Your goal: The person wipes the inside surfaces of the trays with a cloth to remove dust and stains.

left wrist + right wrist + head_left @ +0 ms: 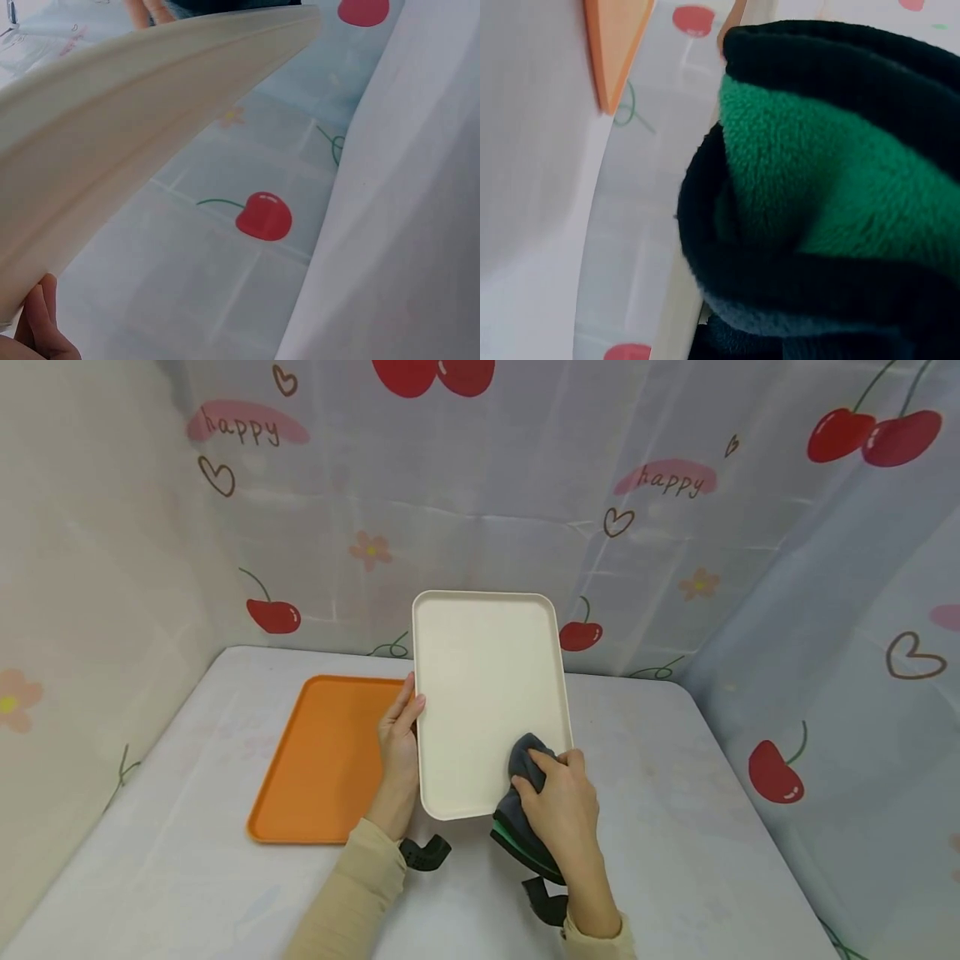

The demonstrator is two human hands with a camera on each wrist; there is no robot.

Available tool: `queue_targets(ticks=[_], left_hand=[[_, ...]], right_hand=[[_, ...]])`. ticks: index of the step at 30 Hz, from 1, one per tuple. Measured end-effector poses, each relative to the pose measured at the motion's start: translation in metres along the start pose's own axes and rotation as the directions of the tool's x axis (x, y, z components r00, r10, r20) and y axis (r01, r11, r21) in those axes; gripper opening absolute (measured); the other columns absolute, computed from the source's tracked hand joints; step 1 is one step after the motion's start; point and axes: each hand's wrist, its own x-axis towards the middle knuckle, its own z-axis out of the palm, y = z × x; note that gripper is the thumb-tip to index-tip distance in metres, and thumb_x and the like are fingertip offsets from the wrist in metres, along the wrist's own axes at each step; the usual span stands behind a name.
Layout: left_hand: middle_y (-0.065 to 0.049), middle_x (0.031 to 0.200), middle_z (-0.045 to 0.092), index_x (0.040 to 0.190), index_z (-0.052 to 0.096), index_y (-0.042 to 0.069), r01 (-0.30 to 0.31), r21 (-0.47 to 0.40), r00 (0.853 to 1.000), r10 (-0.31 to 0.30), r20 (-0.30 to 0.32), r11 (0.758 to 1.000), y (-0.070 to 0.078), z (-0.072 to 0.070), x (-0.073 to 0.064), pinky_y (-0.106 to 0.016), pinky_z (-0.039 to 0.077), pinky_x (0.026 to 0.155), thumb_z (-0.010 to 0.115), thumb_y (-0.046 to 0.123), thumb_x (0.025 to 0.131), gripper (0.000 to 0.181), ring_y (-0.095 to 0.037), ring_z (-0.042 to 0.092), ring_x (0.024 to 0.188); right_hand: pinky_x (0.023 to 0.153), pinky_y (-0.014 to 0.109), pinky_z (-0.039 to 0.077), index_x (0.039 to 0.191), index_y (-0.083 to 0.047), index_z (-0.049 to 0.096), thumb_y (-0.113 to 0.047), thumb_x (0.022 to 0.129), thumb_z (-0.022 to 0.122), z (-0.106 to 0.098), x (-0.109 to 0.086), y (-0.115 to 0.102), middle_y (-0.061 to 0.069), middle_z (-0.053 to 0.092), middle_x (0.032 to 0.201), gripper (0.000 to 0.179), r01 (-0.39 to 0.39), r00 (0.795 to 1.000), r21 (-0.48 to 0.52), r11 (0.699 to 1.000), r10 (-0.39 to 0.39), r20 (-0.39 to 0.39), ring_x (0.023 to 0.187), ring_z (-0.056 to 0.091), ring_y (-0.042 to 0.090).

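Observation:
A cream rectangular tray (487, 685) is held tilted up above the table, its inner face toward me. My left hand (401, 739) grips its left edge, thumb on the near side; in the left wrist view a few fingertips (45, 315) show at the tray's rim (135, 112). My right hand (562, 797) holds a folded cloth (528, 760), dark grey with green and a black border, against the tray's lower right part. The cloth's green side (802, 165) fills much of the right wrist view, hiding the right fingers there.
An orange tray (322, 760) lies flat on the white-covered table (675, 827), left of the cream tray and partly behind my left hand. A curtain (510, 477) printed with cherries and hearts hangs behind the table. Black straps (426, 853) show near the wrists.

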Motion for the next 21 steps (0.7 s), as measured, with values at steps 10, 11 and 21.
queue_targets(ticks=[10,11,21], left_hand=[[-0.001,0.135,0.062,0.141,0.052,0.01,0.0,0.06,1.0,-0.001,0.007,0.998,-0.003,-0.001,0.002,-0.023,0.058,0.082,0.055,0.005,0.096,0.045,-0.011,0.07,0.098],[-0.002,0.136,0.061,0.142,0.051,0.01,0.0,0.07,1.0,-0.001,0.011,0.998,-0.004,-0.001,0.002,-0.023,0.058,0.082,0.056,0.005,0.096,0.046,-0.011,0.069,0.098],[0.0,0.15,0.047,0.145,0.047,0.012,0.046,0.083,0.996,-0.052,0.068,0.995,-0.009,-0.002,0.0,-0.023,0.057,0.087,0.056,0.009,0.098,0.048,-0.01,0.067,0.107]], right_hand=[[0.051,0.034,0.051,0.117,-0.009,0.073,-0.02,0.078,0.082,0.009,-0.01,-0.023,0.014,0.054,0.098,0.041,0.127,0.992,0.018,0.992,-0.127,0.002,0.064,0.059,0.024],[0.052,0.034,0.052,0.116,-0.009,0.073,-0.019,0.077,0.082,0.01,-0.011,-0.025,0.014,0.054,0.097,0.041,0.143,0.99,0.021,0.99,-0.143,0.0,0.064,0.059,0.023],[0.057,0.035,0.056,0.113,-0.01,0.075,-0.021,0.074,0.085,0.02,-0.021,-0.05,0.014,0.057,0.097,0.041,0.304,0.953,0.022,0.953,-0.304,0.008,0.071,0.061,0.021]])
